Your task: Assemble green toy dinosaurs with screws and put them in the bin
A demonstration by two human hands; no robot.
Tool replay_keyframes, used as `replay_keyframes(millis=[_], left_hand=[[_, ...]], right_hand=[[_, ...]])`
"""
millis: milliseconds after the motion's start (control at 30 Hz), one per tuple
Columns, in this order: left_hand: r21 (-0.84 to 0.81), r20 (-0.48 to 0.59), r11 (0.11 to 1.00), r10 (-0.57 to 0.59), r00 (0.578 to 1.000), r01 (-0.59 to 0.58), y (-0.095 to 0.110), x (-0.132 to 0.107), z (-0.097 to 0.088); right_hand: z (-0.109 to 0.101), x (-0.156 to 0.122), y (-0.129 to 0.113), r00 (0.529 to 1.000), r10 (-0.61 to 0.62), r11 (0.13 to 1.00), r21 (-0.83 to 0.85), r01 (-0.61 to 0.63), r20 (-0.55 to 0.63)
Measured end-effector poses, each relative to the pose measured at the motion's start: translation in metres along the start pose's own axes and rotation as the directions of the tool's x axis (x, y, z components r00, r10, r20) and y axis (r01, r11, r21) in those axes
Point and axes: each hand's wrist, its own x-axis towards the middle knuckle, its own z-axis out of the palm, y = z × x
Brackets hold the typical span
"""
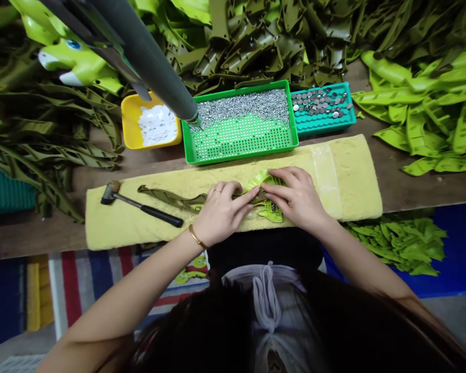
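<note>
On the yellow padded mat, my left hand [226,210] and my right hand [297,199] meet over a bright green plastic toy part [271,211]. Fingers of both hands are closed on it, with the fingertips nearly touching at its middle. A long olive-brown plastic shell [174,197] runs out to the left from under my left hand, and its join with the green part is hidden by my fingers. Left of my left hand lies a small hammer [143,206] with a black handle. Whatever small piece may be between my fingertips cannot be made out.
Behind the mat [353,176] stand a yellow tub [129,124] of white pieces, a green basket [241,155] of screws and a teal tray [326,127] of round metal discs. A grey tube [151,57] slants down above the basket. Olive shells [252,46] and green shells [431,114] are piled around.
</note>
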Motion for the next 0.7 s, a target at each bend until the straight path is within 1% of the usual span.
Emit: replay_keyframes(millis=[67, 100, 133, 167, 200, 233, 267, 300, 333, 367, 400, 433, 467, 500, 533, 567, 600, 667, 700], left_hand=[[0.013, 0.008, 1.000, 0.013, 1.000, -0.013, -0.004, 0.003, 0.000], [0.035, -0.013, 0.999, 0.019, 1.000, -0.018, -0.005, 0.003, -0.001], [0.060, -0.058, 0.998, 0.020, 0.998, -0.016, -0.005, 0.000, 0.000], [0.083, -0.141, 0.996, 0.001, 0.990, 0.011, -0.004, -0.005, 0.000], [0.088, -0.269, 0.993, -0.051, 0.962, 0.077, -0.004, -0.011, 0.002], [0.050, -0.432, 0.982, -0.142, 0.890, 0.181, -0.004, -0.019, 0.004], [-0.053, -0.591, 0.954, -0.267, 0.761, 0.294, -0.004, -0.026, 0.007], [-0.221, -0.692, 0.901, -0.414, 0.591, 0.373, -0.005, -0.033, 0.009], [-0.425, -0.704, 0.820, -0.565, 0.430, 0.383, -0.006, -0.038, 0.011], [-0.631, -0.624, 0.703, -0.711, 0.323, 0.329, -0.008, -0.041, 0.012], [-0.803, -0.476, 0.547, -0.827, 0.297, 0.237, -0.009, -0.042, 0.012], [-0.919, -0.307, 0.368, -0.892, 0.331, 0.141, -0.011, -0.042, 0.011], [-0.978, -0.160, 0.198, -0.911, 0.379, 0.063, -0.014, -0.040, 0.009], [-0.998, -0.054, 0.061, -0.908, 0.415, 0.003, -0.016, -0.038, 0.008], [-0.999, 0.015, -0.035, -0.901, 0.433, -0.039, -0.018, -0.036, 0.006], [-0.993, 0.056, -0.095, -0.897, 0.439, -0.068, -0.020, -0.034, 0.005], [-0.988, 0.080, -0.130, -0.898, 0.434, -0.087, -0.021, -0.033, 0.005], [-0.982, 0.110, -0.165, -0.899, 0.424, -0.094, -0.025, -0.032, 0.007], [-0.983, 0.111, -0.163, -0.900, 0.422, -0.089, -0.027, -0.032, 0.009]], right_hand=[[0.002, -0.001, -0.002, 1.000, 0.012, 0.999, -0.030, -0.012, -0.010], [0.003, -0.002, -0.002, 1.000, 0.018, 0.999, -0.048, -0.019, -0.024], [0.005, -0.004, -0.003, 0.999, 0.027, 0.998, -0.060, -0.030, -0.047], [0.006, -0.005, -0.003, 0.996, 0.037, 0.997, -0.058, -0.042, -0.080], [0.008, -0.007, -0.002, 0.992, 0.046, 0.998, -0.039, -0.051, -0.119], [0.009, -0.009, -0.002, 0.987, 0.053, 0.998, -0.009, -0.055, -0.155], [0.010, -0.010, 0.000, 0.981, 0.055, 0.998, 0.021, -0.052, -0.184], [0.012, -0.012, 0.001, 0.978, 0.051, 0.998, 0.042, -0.043, -0.205], [0.013, -0.013, 0.002, 0.975, 0.040, 0.998, 0.048, -0.030, -0.217], [0.013, -0.014, 0.003, 0.975, 0.027, 0.999, 0.040, -0.018, -0.221], [0.014, -0.015, 0.003, 0.975, 0.018, 1.000, 0.026, -0.013, -0.223], [0.014, -0.016, 0.004, 0.975, 0.015, 1.000, 0.013, -0.012, -0.223], [0.015, -0.016, 0.004, 0.975, 0.012, 1.000, 0.005, -0.011, -0.223], [0.015, -0.016, 0.004, 0.975, 0.007, 1.000, -0.001, -0.007, -0.220], [0.015, -0.016, 0.004, 0.975, 0.000, 1.000, -0.007, -0.001, -0.221], [0.016, -0.016, 0.003, 0.974, -0.011, 1.000, -0.020, 0.007, -0.226], [0.017, -0.016, 0.003, 0.971, -0.023, 0.999, -0.036, 0.015, -0.236], [0.019, -0.016, 0.001, 0.967, -0.043, 0.997, -0.075, 0.025, -0.253], [0.020, -0.016, 0.001, 0.966, -0.049, 0.995, -0.091, 0.026, -0.255]])
